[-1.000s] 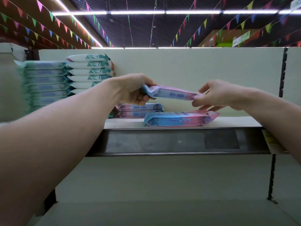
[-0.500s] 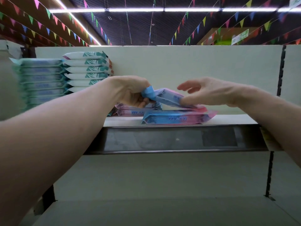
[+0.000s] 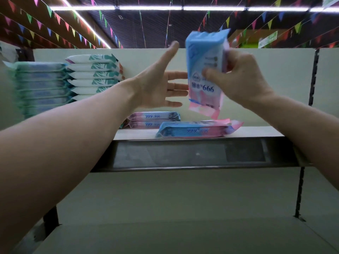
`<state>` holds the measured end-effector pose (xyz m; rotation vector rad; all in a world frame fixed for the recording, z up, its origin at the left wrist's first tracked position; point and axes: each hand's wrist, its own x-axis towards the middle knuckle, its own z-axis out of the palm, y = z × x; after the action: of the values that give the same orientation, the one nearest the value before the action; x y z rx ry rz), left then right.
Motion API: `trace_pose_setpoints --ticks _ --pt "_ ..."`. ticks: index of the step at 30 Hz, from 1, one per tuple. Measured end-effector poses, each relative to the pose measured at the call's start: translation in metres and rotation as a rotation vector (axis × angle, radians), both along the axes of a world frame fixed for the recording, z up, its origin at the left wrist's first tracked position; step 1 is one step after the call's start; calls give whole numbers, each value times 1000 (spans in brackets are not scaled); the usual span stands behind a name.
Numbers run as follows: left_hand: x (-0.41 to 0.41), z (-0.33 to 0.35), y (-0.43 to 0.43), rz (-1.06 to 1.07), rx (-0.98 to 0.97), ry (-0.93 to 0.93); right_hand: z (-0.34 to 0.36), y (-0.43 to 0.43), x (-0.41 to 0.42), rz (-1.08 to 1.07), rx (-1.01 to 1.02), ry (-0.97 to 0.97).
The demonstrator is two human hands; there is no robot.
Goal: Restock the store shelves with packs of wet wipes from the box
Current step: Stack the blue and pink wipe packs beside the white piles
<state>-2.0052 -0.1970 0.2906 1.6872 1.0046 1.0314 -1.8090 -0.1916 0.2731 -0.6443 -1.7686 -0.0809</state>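
right hand [image 3: 244, 79] gripping held pack [image 3: 203, 57] upright above shelf [image 3: 256, 132], thumb pressing front, fingers curling behind; probably turning it to lie flat, since print is reading upside down. left hand [image 3: 156, 88] hovering beside it, fingers spreading wide, holding nothing. lying pack [image 3: 194, 130] below showing "999" plus chinese characters.

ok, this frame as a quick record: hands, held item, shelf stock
right hand: grips held pack, upright, above the shelf
left hand: open, fingers straight, left of held pack; contact unclear
front pack: lies flat at shelf edge
pair of packs: stacked behind it, to the left
white-teal stack: further left
blue-green stack: far left
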Motion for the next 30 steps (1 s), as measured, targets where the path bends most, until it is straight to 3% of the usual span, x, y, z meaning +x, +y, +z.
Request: trace_pose_setpoints --ticks 4,8,11,17,21,30 --pt "2 -9 2 -1 56 260 1 -2 5 205 -326 196" --pt "2 -9 1 -5 49 73 -1 -6 5 363 -570 273" --pt "0 -6 1 29 -25 50 2 -8 8 354 -659 330" --pt "-8 -8 -2 182 -105 412 -4 -3 18 15 -845 25" --pt "-4 -12 -5 291 -5 565 -6 -3 19 -87 -883 -95" --pt "3 -15 -5 366 112 730 -13 -5 20 -261 -960 -403"
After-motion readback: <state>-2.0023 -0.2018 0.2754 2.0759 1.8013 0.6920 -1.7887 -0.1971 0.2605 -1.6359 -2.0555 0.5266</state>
